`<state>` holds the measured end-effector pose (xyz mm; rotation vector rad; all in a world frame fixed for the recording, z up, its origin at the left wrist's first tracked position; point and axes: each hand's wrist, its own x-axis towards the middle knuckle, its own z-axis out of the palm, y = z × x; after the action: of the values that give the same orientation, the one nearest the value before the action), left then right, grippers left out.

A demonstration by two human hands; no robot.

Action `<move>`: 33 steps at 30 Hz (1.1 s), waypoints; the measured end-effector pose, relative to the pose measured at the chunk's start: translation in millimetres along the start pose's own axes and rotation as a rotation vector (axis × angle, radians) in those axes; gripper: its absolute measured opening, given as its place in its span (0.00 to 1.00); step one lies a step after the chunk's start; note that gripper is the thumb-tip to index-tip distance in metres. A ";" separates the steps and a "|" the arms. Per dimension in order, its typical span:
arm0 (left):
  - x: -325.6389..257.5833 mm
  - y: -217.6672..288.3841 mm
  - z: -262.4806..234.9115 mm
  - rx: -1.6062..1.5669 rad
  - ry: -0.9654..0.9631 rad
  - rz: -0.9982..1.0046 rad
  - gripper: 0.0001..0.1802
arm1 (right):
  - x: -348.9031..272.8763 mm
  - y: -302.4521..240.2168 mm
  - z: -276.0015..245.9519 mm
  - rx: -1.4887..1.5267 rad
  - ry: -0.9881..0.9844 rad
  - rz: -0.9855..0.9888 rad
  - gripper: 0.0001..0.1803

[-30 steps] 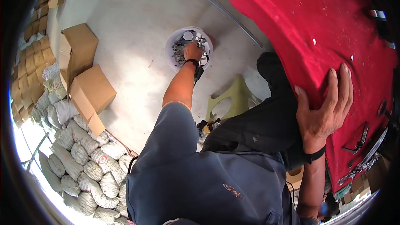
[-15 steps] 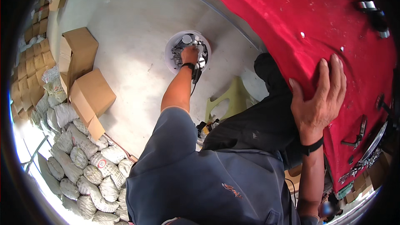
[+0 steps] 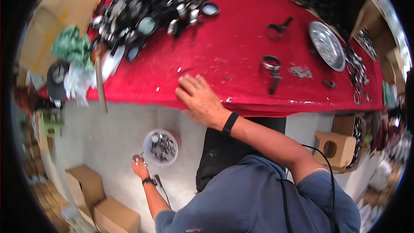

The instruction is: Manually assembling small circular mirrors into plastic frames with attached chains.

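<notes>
My left hand [image 3: 140,169] is closed on a small shiny metal piece [image 3: 142,159], its exact kind too blurred to make out. It is just left of a white bucket [image 3: 146,152] on the floor, which holds a heap of silver and dark pieces [image 3: 163,146]. My right hand [image 3: 202,103] lies palm down, fingers stretched, on the near edge of a red cloth-covered table [image 3: 233,73]. Far left on the cloth is a big pile of watch-like pieces [image 3: 151,8], black straps with round silver parts. A ring-shaped metal piece with a black strap [image 3: 271,63] lies right of my right hand.
A metal dish [image 3: 327,45], small silver bits [image 3: 300,71] and a box of black items [image 3: 310,0] are on the right. A wooden-handled hammer [image 3: 99,80] overhangs the table's left edge. Cardboard boxes [image 3: 114,213] stand on the floor, lower left.
My left hand has come out of the bucket, now with a shiny piece in its fingers. The view has swung toward the table; my right hand stays on the red cloth.
</notes>
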<state>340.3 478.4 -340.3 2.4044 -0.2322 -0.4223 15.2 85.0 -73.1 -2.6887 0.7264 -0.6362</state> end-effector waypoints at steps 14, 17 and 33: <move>-117.3 488.1 10.9 -0.251 -0.757 0.641 0.16 | -169.3 54.4 -150.0 -0.047 0.755 0.445 0.15; -88.7 519.2 55.4 0.012 -0.726 0.728 0.21 | -203.2 48.7 -143.6 -0.013 0.766 0.510 0.12; -33.1 481.7 1.0 0.179 -0.193 0.835 0.15 | -175.6 40.5 -140.6 0.152 0.796 0.427 0.10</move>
<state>282.7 122.8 -18.7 2.1783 -1.3374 -0.2376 -205.3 123.0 -26.6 -1.9852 1.3145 -1.5701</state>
